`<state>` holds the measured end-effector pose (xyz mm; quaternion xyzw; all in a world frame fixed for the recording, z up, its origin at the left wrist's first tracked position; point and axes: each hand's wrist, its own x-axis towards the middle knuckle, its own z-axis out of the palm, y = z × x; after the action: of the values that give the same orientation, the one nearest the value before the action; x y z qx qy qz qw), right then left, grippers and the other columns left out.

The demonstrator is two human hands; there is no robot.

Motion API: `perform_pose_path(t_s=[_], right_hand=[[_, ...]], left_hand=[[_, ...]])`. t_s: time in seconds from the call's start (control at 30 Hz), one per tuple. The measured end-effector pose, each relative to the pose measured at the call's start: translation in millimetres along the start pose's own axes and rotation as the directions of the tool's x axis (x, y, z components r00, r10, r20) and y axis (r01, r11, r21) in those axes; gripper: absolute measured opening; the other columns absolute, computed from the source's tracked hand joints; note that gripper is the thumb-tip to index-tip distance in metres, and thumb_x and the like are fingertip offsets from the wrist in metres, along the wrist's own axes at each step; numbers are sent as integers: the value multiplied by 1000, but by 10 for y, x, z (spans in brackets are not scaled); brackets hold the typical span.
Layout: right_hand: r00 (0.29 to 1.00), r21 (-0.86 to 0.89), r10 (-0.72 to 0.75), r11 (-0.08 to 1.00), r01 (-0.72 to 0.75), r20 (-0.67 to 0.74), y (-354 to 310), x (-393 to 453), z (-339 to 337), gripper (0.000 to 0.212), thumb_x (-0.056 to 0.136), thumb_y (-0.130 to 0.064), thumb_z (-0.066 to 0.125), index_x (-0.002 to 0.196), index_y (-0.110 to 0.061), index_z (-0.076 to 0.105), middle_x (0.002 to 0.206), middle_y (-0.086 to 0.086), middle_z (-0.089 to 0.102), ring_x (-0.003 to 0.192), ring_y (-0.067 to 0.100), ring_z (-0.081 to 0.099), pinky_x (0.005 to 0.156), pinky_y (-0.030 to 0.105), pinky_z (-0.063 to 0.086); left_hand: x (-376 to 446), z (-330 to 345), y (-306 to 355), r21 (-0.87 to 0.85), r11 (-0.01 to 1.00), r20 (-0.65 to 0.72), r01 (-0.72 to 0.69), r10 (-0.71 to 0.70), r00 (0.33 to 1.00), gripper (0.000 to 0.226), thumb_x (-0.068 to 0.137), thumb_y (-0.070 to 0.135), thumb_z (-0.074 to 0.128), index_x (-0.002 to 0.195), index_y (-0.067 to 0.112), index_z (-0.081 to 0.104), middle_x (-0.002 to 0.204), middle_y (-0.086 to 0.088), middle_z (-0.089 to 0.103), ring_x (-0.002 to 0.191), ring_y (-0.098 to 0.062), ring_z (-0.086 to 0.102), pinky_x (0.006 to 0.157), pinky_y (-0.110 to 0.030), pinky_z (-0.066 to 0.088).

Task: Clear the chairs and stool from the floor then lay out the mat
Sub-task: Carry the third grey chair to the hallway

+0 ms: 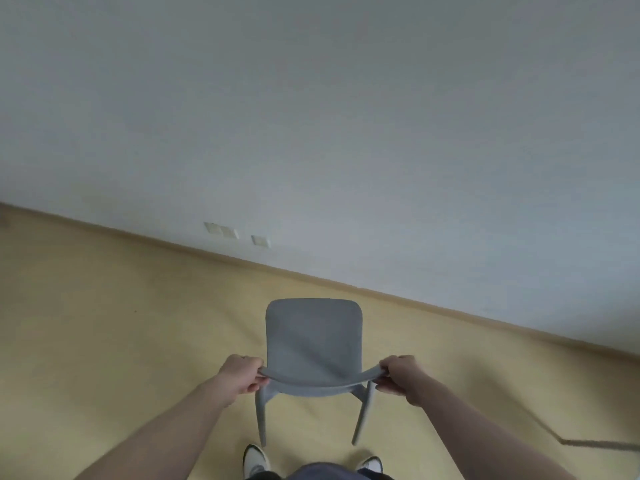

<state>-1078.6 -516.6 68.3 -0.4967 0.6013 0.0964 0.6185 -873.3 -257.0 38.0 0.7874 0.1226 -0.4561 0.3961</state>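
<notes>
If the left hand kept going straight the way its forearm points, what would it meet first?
The left hand already grips the grey chair by its backrest edge, so the chair comes first. Beyond it, probably bare floor, then the wall; depth is unclear.

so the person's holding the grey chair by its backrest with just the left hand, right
Not quite. The head view shows both hands on it: the left hand grips one end of the backrest's top edge and the right hand grips the other. The rest stands: it is the grey chair, held by its backrest.
</notes>
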Motion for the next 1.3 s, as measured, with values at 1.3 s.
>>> perform_pose_path(t_s=[1.3], right_hand=[[856, -605, -65, 680, 414, 512, -3817, 438, 6455, 18, 91, -1, 58, 96, 11, 70, 86, 26, 76, 83, 37, 77, 88, 46, 61]], left_hand=[[1305, -4976, 237, -747, 663, -415, -48, -409, 813, 14, 89, 4, 58, 84, -3, 69, 89, -25, 75, 67, -27, 74, 66, -31, 60]])
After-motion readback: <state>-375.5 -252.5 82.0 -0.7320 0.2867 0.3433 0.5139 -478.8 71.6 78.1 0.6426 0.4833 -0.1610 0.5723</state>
